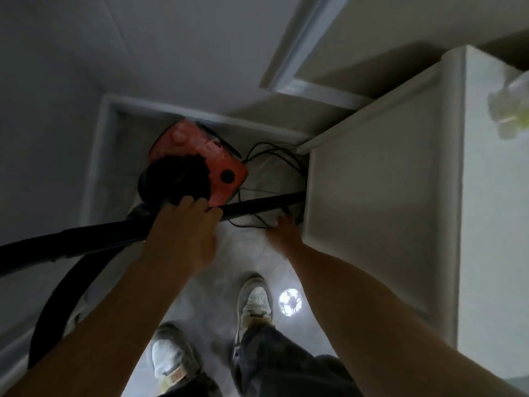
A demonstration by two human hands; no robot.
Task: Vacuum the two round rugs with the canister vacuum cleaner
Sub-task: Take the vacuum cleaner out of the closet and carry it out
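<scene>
If we pull the wand (pixel 257 204) now: the loose cord (pixel 289 161) could snag and jerk the canister vacuum (pixel 200 144) over.
Canister vacuum: on the floor (pixel 220 296), cornered beside the cabinet (pixel 372 210); rugs unseen.
Left hand (pixel 183 227): arm reaching down, grip clamped on the wand.
Right hand (pixel 283 234): stretched toward the cord; blurred, so we cannot tell its grip.

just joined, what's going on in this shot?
A person stands in a dim corner over a red canister vacuum cleaner on the floor. The left hand grips the vacuum's black rigid tube, and the black hose loops down to the left. The right hand reaches toward the loose black power cord beside the white cabinet; blur hides whether it touches. No rug is in view.
</scene>
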